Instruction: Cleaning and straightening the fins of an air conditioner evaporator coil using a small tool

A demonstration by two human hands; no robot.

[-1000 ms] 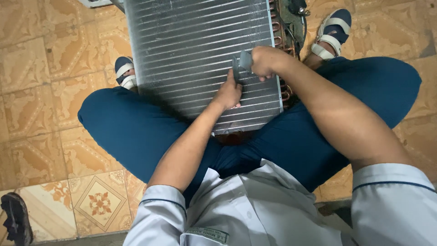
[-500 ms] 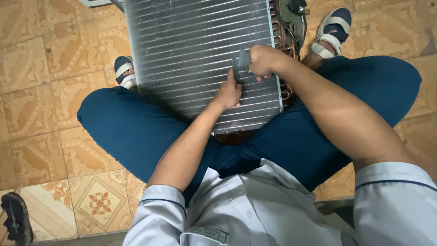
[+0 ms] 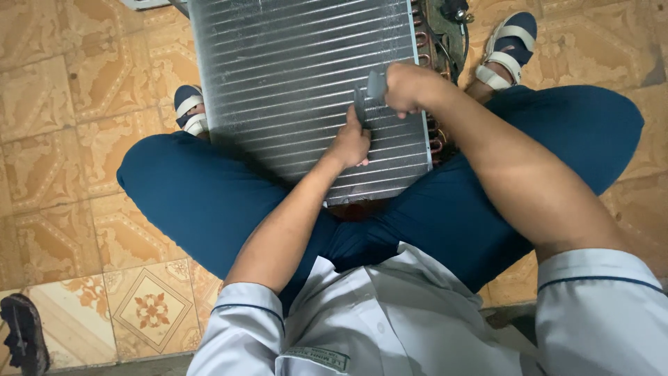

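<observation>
Seen from above, we look down on a person seated on a patterned tiled floor point(image 3: 83, 139), knees spread in dark blue trousers point(image 3: 209, 202), with a finned metal coil panel point(image 3: 299, 76) propped between the legs and leaning away toward the top of the view. Our left hand point(image 3: 351, 145) lies on the lower part of the panel's ribbed face, fingers pressed against the fins and touching the lower end of a small grey tool point(image 3: 369, 94). Our right hand point(image 3: 410, 89) is closed around the upper end of that tool, holding it against the fins just above the left hand; the two hands sit close together near the panel's right edge. How much of the tool the left hand grips we cannot tell, as the fingers hide it. Bent copper tubes point(image 3: 428, 104) run down the panel's right side, with dark wiring point(image 3: 449, 28) beside them at the top. A foot in a blue and white sandal point(image 3: 511, 45) rests to the right of the panel, and another sandal point(image 3: 189, 108) shows at its left edge. A dark shoe point(image 3: 24, 334) lies at the lower left corner of the floor, well apart from the work.
</observation>
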